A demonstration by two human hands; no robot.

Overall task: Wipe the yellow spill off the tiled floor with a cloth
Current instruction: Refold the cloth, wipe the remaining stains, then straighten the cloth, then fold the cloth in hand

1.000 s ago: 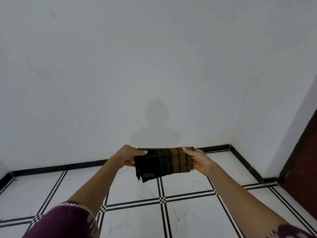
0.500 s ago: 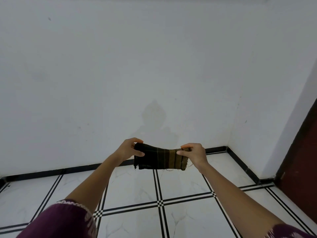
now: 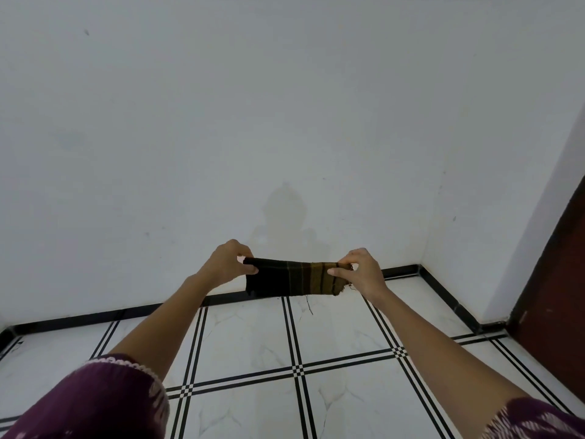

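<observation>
White wall (image 3: 285, 122) fills most of the view above the black-lined tiled floor (image 3: 250, 337), and no yellow spill shows on the tiles I can see. I hold the folded dark cloth (image 3: 285, 280) stretched in the air, my left grip (image 3: 226, 264) pinching one end and my right grip (image 3: 364, 274) the other. I judge it best to fold it into a firm pad, then look down for the spill before lowering it.

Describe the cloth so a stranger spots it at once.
Look where the white wall meets the black-lined white tiled floor. In front of that seam, the left hand and right hand pinch a folded dark cloth stretched between them. It alone is black with mustard stripes.
</observation>
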